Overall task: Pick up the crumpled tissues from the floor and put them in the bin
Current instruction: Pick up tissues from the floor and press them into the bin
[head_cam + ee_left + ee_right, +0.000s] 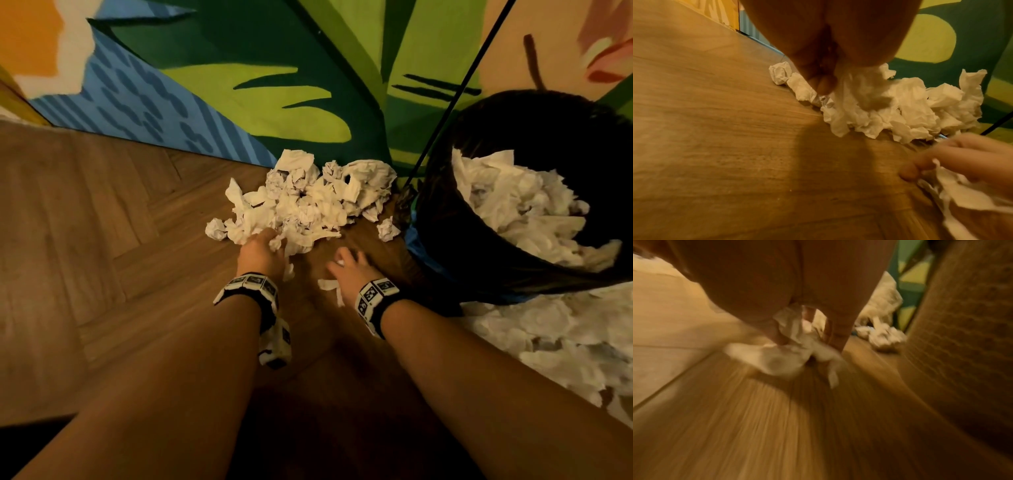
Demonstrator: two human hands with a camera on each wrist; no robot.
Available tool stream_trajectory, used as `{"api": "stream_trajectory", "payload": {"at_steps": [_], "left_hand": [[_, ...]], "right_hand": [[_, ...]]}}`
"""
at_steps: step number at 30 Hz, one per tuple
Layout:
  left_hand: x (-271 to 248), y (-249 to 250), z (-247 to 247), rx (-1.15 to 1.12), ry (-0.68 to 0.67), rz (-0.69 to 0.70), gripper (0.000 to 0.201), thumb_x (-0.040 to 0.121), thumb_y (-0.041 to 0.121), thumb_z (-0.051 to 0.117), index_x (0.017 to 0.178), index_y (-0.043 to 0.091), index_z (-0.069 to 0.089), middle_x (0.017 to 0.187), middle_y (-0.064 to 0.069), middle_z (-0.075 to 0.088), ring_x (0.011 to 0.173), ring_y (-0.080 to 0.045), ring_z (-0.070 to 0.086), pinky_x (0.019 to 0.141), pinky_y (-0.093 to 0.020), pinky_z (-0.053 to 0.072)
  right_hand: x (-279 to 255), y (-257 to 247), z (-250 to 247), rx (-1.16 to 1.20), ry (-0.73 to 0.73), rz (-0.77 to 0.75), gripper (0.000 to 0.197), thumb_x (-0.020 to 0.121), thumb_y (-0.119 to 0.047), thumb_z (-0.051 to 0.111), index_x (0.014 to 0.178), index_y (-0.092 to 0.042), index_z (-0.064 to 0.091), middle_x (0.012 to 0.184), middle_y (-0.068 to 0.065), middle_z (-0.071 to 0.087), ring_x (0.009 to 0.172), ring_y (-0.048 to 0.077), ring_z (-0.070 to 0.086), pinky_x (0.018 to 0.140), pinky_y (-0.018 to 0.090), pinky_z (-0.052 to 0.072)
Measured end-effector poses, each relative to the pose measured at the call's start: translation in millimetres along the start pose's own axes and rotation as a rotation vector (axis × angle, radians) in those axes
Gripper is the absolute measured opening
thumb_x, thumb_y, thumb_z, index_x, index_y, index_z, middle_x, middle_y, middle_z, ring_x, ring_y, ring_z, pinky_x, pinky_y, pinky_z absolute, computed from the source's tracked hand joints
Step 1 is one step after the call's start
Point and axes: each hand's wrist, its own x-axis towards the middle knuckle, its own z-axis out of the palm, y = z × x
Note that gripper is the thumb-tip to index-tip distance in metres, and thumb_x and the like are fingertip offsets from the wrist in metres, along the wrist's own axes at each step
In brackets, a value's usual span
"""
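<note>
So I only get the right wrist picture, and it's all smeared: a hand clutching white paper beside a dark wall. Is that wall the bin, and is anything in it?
Observer: Yes. The head view shows the round black bin, and it already holds many crumpled white tissues.
Operator: What's the other hand doing?
Observer: The left hand grips into the big pile of crumpled tissues that lies on the wooden floor against the painted wall.
Operator: Is that pile all that's left?
Observer: No. A second spread of white tissues lies on the floor on the near side of the bin.
</note>
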Motion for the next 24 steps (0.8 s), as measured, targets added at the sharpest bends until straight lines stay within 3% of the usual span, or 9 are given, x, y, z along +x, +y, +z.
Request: {"api": "stream_trajectory", "payload": {"at_steps": [4,7,9,11,15,17,20,22,24], "left_hand": [[-9,7,0,-0.03,0.009,-0.002,0.044,0.091,0.036,0.06,0.128,0.012,0.058,0.125,-0.016,0.062,0.11,-0.033,0.06,0.094,-0.038,0.05],[-15,16,-4,-0.096,0.058,-0.067,0.045,0.089,0.031,0.064,0.129,0.011,0.057,0.124,-0.015,0.063,0.111,-0.031,0.06,0.092,-0.035,0.049],[-21,25,-7,-0.177,0.098,-0.092,0.047,0.09,0.025,0.063,0.133,0.011,0.052,0.129,-0.015,0.059,0.115,-0.033,0.058,0.09,-0.033,0.047],[-26,34,-10,-0.245,0.125,-0.067,0.041,0.091,0.024,0.061,0.128,0.012,0.049,0.124,-0.014,0.06,0.109,-0.032,0.059,0.085,-0.031,0.045],[-34,56,-18,-0.317,0.068,-0.059,0.064,0.08,0.041,0.074,0.132,0.015,0.047,0.131,-0.007,0.056,0.119,-0.026,0.054,0.097,-0.038,0.046],[-36,72,-23,-0.221,-0.045,0.008,0.06,0.075,0.035,0.081,0.124,0.013,0.056,0.123,-0.005,0.061,0.117,-0.026,0.056,0.094,-0.035,0.049],[-36,104,-36,0.077,-0.227,0.228,0.017,0.087,0.012,0.067,0.102,0.007,0.065,0.103,-0.012,0.067,0.103,-0.032,0.061,0.075,-0.026,0.045],[-37,126,-48,0.193,-0.286,0.329,0.017,0.087,0.005,0.063,0.104,0.001,0.062,0.107,-0.019,0.065,0.104,-0.035,0.06,0.082,-0.033,0.045],[-37,150,-63,0.233,-0.286,0.406,0.029,0.088,0.006,0.065,0.114,0.0,0.055,0.107,-0.018,0.063,0.099,-0.034,0.06,0.081,-0.033,0.049]], "right_hand": [[-20,11,6,0.11,-0.032,0.157,0.032,0.091,-0.02,0.063,0.12,-0.018,0.047,0.137,0.01,0.025,0.101,0.031,0.057,0.088,0.039,0.051],[-35,18,6,0.108,-0.106,0.223,0.041,0.088,-0.027,0.068,0.122,-0.016,0.049,0.138,0.012,0.029,0.106,0.033,0.058,0.091,0.04,0.052],[-48,19,3,0.149,-0.076,0.216,0.026,0.087,-0.024,0.069,0.106,-0.019,0.053,0.128,0.01,0.04,0.104,0.03,0.057,0.087,0.037,0.051],[-60,19,-1,0.197,0.005,0.171,0.023,0.088,-0.017,0.066,0.08,-0.026,0.046,0.1,0.003,0.052,0.083,0.021,0.056,0.072,0.03,0.049],[-89,5,-43,0.272,0.095,0.04,0.016,0.088,-0.014,0.063,0.088,-0.028,0.07,0.09,-0.005,0.062,0.079,0.015,0.059,0.066,0.026,0.05],[-106,-5,-75,0.222,0.109,-0.03,0.018,0.088,-0.019,0.061,0.078,-0.028,0.074,0.09,-0.008,0.067,0.08,0.013,0.061,0.07,0.027,0.053],[-140,-16,-127,0.125,0.246,-0.162,0.02,0.085,-0.027,0.059,0.066,-0.023,0.066,0.069,-0.004,0.064,0.068,0.015,0.06,0.062,0.028,0.051],[-168,-19,-161,0.057,0.316,-0.24,0.027,0.084,-0.025,0.058,0.057,-0.023,0.054,0.057,-0.004,0.055,0.058,0.014,0.054,0.055,0.026,0.042],[-189,-14,-191,-0.03,0.385,-0.318,0.02,0.086,-0.025,0.057,0.066,-0.021,0.057,0.063,-0.001,0.059,0.062,0.019,0.056,0.059,0.031,0.046]]}}
